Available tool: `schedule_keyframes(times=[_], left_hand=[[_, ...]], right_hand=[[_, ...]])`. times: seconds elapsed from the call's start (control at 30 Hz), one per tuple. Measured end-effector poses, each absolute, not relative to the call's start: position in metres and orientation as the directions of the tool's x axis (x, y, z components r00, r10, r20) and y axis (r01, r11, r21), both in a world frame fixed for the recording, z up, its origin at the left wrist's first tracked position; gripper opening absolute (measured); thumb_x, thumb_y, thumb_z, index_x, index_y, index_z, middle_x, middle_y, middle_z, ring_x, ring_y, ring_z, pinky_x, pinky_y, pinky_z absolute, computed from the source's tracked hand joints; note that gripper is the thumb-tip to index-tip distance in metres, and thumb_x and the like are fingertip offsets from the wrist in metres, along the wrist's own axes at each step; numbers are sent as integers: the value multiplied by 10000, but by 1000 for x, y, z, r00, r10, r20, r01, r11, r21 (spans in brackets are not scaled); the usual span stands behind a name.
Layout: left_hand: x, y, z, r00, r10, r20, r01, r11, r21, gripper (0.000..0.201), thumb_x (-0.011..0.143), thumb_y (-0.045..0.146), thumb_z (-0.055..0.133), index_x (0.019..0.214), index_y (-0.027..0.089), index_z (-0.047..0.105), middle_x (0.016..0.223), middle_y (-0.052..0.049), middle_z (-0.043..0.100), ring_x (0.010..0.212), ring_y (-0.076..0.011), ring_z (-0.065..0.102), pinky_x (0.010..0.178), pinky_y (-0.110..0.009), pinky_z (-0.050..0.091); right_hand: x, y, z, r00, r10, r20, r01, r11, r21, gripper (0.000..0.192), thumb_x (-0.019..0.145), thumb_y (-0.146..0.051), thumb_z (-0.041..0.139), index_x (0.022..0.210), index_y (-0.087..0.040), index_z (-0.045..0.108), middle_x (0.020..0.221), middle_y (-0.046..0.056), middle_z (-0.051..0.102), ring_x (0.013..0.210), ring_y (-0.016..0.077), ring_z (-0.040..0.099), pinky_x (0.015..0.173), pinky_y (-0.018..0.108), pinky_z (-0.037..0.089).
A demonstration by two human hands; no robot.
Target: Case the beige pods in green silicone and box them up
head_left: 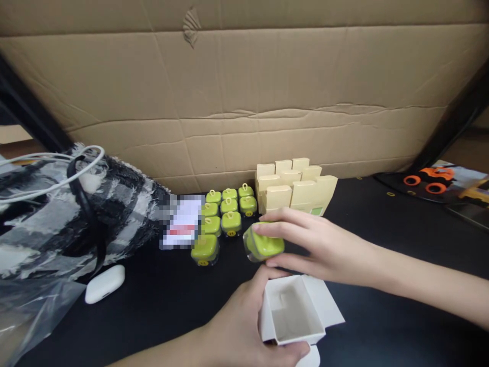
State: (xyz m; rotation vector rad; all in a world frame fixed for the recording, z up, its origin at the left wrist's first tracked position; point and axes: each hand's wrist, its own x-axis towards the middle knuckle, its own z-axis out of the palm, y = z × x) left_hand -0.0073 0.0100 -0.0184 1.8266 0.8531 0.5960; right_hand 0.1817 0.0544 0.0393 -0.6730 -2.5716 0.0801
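My left hand (248,326) grips a small white carton (294,311) from its left side; the flaps are folded out and its bare inside faces up. Above the carton, my right hand (305,244) holds a green-lidded clear plastic case (265,242), tilted, between thumb and fingers. Left of that case, several similar green cases (231,221) stand in rows, most with a loop on top and some showing a round yellow label. Just behind my right hand stand several cream cartons (278,196) in a tight group.
A cardboard sheet (229,76) rises behind the black tabletop (160,316). On the left are a white earbud case (105,284), plaid fabric (126,204), a white cable (91,163) and a clear plastic bag (38,311). An orange-wheeled toy (431,178) lies far right.
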Motion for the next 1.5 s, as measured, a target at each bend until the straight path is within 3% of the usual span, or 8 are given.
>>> schedule_keyframes(times=[0.1, 0.27, 0.8, 0.93, 1.03, 1.2, 1.33, 1.5], left_hand=[[-7, 9, -20, 632, 774, 42, 292, -288, 912, 579, 635, 228, 750, 1149, 226, 483, 1029, -15, 660, 867, -205, 655, 781, -308, 540], [-7, 13, -22, 616, 783, 88, 197, -260, 945, 651, 672, 253, 758, 1232, 240, 428, 1191, -41, 600, 1093, -240, 592, 947, -354, 471], [-9, 15, -25, 599, 800, 38, 270, -247, 931, 421, 706, 353, 729, 999, 222, 456, 920, 11, 533, 825, -175, 561, 710, -283, 456], [-10, 14, -31, 605, 796, 5, 276, -215, 937, 630, 682, 325, 762, 1170, 274, 367, 1085, -22, 541, 902, -201, 586, 786, -331, 469], [-12, 13, -38, 519, 847, 110, 222, -258, 940, 764, 598, 354, 827, 1163, 309, 314, 1192, -52, 459, 1076, -268, 532, 884, -402, 453], [-21, 14, -41, 456, 816, 355, 216, -489, 845, 804, 499, 440, 880, 1162, 356, 433, 1180, -34, 385, 1188, -322, 401, 1000, -462, 358], [-24, 17, -41, 455, 851, 263, -152, -217, 964, 586, 803, 506, 593, 1313, 363, 343, 1262, -46, 486, 1193, -290, 455, 1022, -460, 325], [-18, 24, -40, 493, 865, 88, -397, 134, 908, 402, 757, 438, 604, 1119, 278, 536, 1154, -38, 647, 1138, -277, 522, 932, -398, 383]], right_hand=[[195, 37, 46, -682, 526, 508, 346, 844, -410, 375, 872, -286, 653, 1211, -187, 528, 1154, 79, 621, 1052, 177, 607, 881, 269, 515], [201, 17, 45, -603, 662, 445, 362, 724, -587, 434, 783, -267, 745, 1161, -249, 532, 1067, 6, 675, 961, 155, 652, 788, 212, 545], [195, 9, 22, -776, 568, 276, 462, 808, -365, 253, 898, -248, 572, 1135, -178, 627, 1113, 113, 617, 1033, 239, 561, 861, 374, 494], [204, 8, 9, -700, 597, 391, 459, 796, -395, 378, 823, -259, 668, 1184, -211, 565, 1203, 120, 512, 1094, 227, 540, 879, 315, 505], [210, 11, 2, -634, 606, 480, 403, 789, -464, 528, 780, -215, 680, 1253, -211, 446, 1099, 83, 498, 1032, 188, 549, 857, 251, 512], [211, 13, -7, -600, 604, 525, 379, 792, -478, 462, 801, -153, 630, 1207, -215, 420, 1011, 46, 529, 911, 155, 559, 791, 222, 507], [213, 15, -14, -528, 593, 608, 370, 805, -464, 505, 755, -154, 621, 1208, -187, 400, 1072, 87, 494, 984, 209, 528, 814, 297, 489], [213, 18, -24, -408, 578, 707, 244, 815, -525, 248, 703, -119, 541, 890, -223, 415, 753, -5, 442, 675, 166, 460, 565, 286, 415]])
